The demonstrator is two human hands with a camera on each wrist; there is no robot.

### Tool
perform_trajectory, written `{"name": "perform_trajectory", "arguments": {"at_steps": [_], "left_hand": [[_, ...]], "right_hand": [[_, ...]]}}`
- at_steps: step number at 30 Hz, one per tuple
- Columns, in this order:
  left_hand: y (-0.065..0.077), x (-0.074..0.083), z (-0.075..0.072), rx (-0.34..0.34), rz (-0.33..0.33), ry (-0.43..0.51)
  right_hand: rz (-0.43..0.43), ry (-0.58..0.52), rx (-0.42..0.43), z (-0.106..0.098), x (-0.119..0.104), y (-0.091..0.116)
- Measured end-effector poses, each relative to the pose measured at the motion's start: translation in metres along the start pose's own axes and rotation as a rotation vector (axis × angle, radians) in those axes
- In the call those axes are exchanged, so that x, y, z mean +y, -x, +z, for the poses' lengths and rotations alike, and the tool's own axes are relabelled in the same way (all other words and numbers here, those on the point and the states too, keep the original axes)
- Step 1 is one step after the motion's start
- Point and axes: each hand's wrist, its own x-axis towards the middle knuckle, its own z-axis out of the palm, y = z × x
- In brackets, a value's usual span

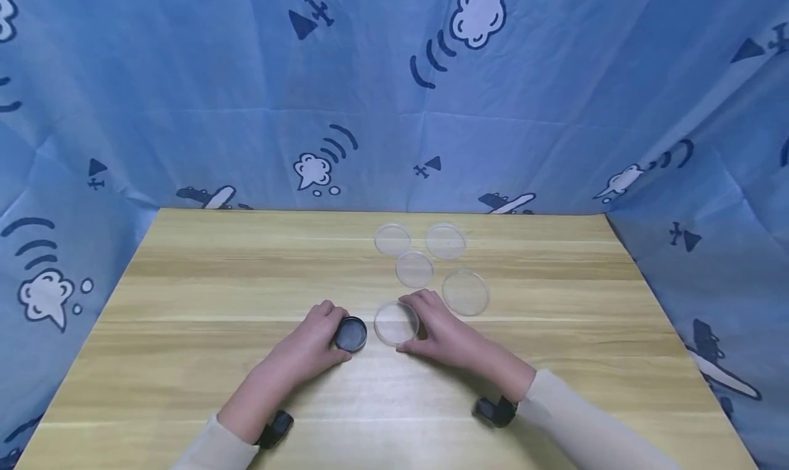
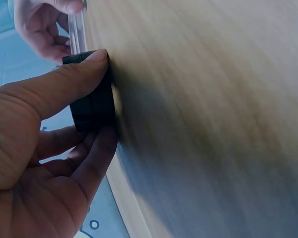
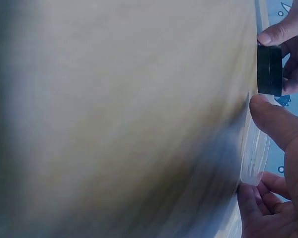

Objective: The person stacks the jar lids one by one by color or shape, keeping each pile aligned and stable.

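Note:
My left hand (image 1: 313, 341) grips a small black round container (image 1: 351, 334) by its sides, thumb on the near side and fingers on the far side. In the left wrist view the container (image 2: 93, 101) shows a dark side wall, held between thumb and fingertips close over the wood. Just to the right, my right hand (image 1: 442, 331) holds a clear round petri dish (image 1: 396, 324) across its rim. Seen from the right wrist, the thumb and fingers pinch opposite edges of this shallow clear dish (image 3: 254, 153). A narrow gap separates the two items in the head view.
Several other clear round dishes lie farther back on the wooden table (image 1: 216, 285): one at the back left (image 1: 392, 240), one at the back right (image 1: 446, 241), one in front of them (image 1: 414, 269), and one beside my right hand (image 1: 465, 292). A blue patterned curtain (image 1: 382, 79) surrounds the table.

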Motion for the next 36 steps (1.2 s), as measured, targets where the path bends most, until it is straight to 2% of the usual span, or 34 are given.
{"name": "perform_trajectory", "arguments": {"at_steps": [14, 36], "left_hand": [[0.002, 0.0, 0.0, 0.001, -0.024, 0.001], [0.0, 0.002, -0.001, -0.012, -0.026, 0.004]], "right_hand": [[-0.001, 0.022, 0.002, -0.004, 0.005, 0.025], [0.022, 0.037, 0.006, -0.003, 0.008, 0.032]]}}
